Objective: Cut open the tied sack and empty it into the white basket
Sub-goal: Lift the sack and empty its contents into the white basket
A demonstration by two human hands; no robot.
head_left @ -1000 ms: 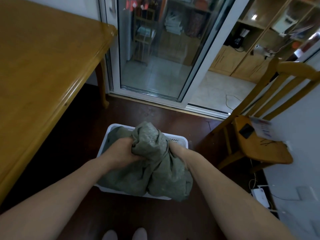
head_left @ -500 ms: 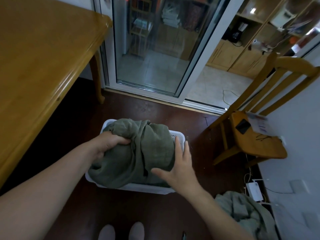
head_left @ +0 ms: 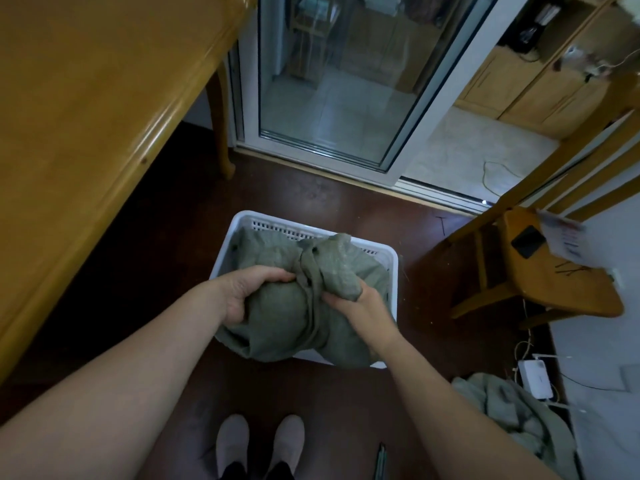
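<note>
A bulky grey-green woven sack [head_left: 277, 306] lies in the white slotted plastic basket [head_left: 389, 258] on the dark brown floor [head_left: 329, 199], spilling over the near rim. The left hand [head_left: 247, 292] is clamped on the sack's left bulge; the right hand [head_left: 360, 304] pinches a gathered fold. A wooden table [head_left: 86, 116] edge stands left, a wooden chair [head_left: 554, 282] right, with bare floor beyond the basket.

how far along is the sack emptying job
Mostly done, it seems: green cloth already fills the white basket, and a limp green heap that may be the emptied sack lies on the floor beside it. In hand: left hand and right hand grip the cloth. Left: tucking in the part draped over the near rim.
</note>
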